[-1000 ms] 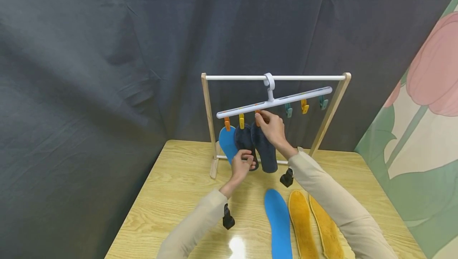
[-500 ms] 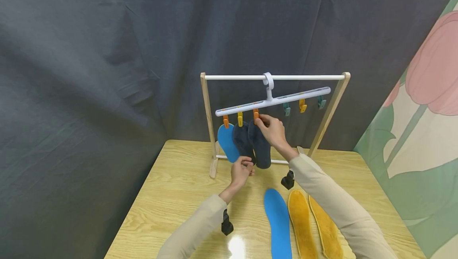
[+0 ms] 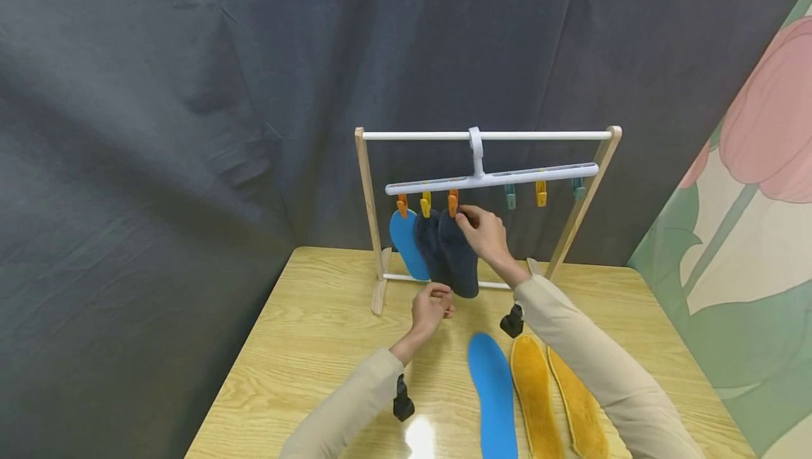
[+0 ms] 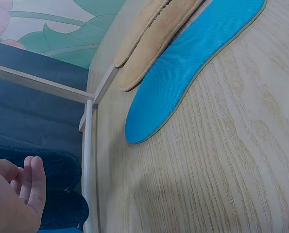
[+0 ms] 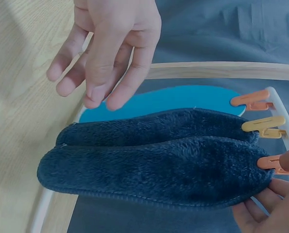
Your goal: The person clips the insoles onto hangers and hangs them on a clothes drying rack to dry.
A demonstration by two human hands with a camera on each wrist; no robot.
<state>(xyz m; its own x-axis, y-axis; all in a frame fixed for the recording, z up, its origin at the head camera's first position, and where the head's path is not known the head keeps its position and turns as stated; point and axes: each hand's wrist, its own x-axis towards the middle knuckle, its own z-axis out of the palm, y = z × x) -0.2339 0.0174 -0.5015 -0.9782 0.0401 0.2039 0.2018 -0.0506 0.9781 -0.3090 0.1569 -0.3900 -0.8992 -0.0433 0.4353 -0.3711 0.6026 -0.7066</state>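
Observation:
A white clip hanger [image 3: 495, 178] hangs from a rack, carrying a blue insole [image 3: 409, 240] and two dark fuzzy insoles on its left clips. My right hand [image 3: 485, 233] is at the top of the nearer dark insole [image 5: 159, 170], just under its orange clip [image 3: 453, 204]. In the right wrist view its thumb overlaps the clip and its fingers lie behind the insole's edge. My left hand [image 3: 429, 311] is beside the lower ends of the dark insoles, fingers loosely bent; nothing is held in it [image 5: 117, 53]. The other dark insole [image 5: 168, 124] hangs from a yellow clip [image 3: 426, 204].
On the wooden table [image 3: 330, 346] lie another blue insole [image 3: 493, 395] and two orange fuzzy insoles [image 3: 537, 395] under the right forearm's side. Free clips [image 3: 541, 193] hang on the hanger's right half. The rack's wooden post [image 3: 583, 202] rises at right, before a dark curtain.
My right hand has slid down from the orange clip to the insole's top edge. The hanger has swung closer to level. My left hand has dropped slightly.

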